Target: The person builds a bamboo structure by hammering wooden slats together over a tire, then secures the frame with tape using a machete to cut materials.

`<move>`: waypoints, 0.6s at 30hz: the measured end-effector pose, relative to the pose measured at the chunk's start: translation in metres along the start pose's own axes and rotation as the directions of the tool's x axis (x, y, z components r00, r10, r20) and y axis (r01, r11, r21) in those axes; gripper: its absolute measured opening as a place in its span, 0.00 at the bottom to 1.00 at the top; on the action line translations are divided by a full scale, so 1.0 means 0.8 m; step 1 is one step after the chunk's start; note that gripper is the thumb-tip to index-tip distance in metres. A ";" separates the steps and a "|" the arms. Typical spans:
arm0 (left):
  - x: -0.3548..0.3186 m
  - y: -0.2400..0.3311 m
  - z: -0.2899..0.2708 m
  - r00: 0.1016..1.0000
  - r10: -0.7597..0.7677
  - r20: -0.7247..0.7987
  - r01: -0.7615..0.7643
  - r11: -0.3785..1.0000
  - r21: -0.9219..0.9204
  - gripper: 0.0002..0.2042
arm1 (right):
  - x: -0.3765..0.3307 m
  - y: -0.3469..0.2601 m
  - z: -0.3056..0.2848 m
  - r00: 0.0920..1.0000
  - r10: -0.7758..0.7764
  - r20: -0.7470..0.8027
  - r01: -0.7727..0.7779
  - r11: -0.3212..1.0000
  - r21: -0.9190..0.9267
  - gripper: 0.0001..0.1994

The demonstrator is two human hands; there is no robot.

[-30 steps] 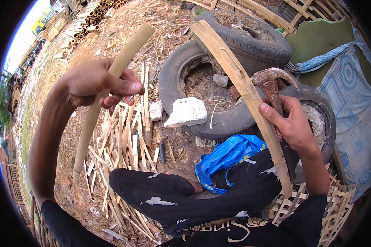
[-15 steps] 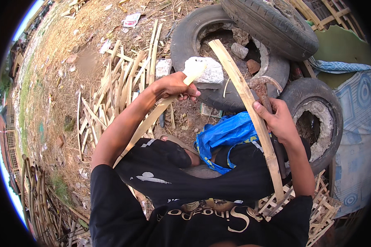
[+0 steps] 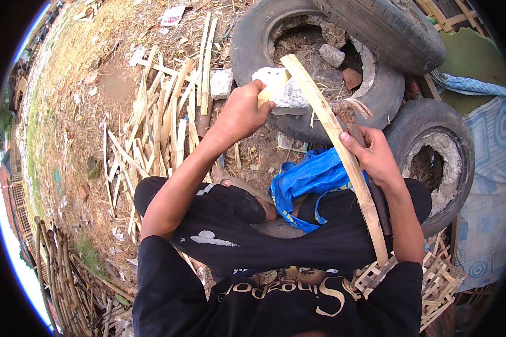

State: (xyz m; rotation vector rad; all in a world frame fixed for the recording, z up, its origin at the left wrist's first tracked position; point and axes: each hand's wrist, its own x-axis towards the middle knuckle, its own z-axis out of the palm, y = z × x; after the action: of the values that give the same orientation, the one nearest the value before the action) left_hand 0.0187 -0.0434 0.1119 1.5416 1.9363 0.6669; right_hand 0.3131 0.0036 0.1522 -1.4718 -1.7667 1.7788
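My left hand [image 3: 246,111] is closed around a pale bamboo strip [image 3: 275,90], whose end shows over a white stone block [image 3: 294,94]. The rest of that strip is hidden by the hand and forearm. On the other side, my right hand [image 3: 372,156] grips a hammer and a longer, slightly curved bamboo strip [image 3: 354,171] together. The hammer's rusty head [image 3: 349,113] sticks out above the fingers, and its handle runs down beside the strip. This long strip slants from near the stone to my lap; its upper end is close to the left-hand strip.
A worn tyre [image 3: 253,33] with rubble inside lies ahead, another tyre [image 3: 388,36] leaning on it. A smaller tyre [image 3: 461,140] stands at right. Split bamboo strips [image 3: 157,123] are heaped at left. A blue plastic bag [image 3: 309,182] lies between my legs. Woven bamboo lattice [image 3: 438,275] is at lower right.
My left hand has turned over, back upward, and its strip no longer shows trailing along my forearm. The right hand keeps the hammer and long strip nearly in place.
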 end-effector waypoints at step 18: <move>0.020 -0.007 0.001 0.891 -0.057 0.450 0.361 0.689 -0.628 0.22 | 0.015 0.021 0.009 0.998 0.014 -0.068 0.005 0.965 0.261 0.15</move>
State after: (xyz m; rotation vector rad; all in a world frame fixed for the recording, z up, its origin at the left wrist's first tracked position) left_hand 0.0125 -0.0289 0.1054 0.8535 1.2844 0.7877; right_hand 0.3097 0.0038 0.1310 -1.4110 -1.4313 1.8553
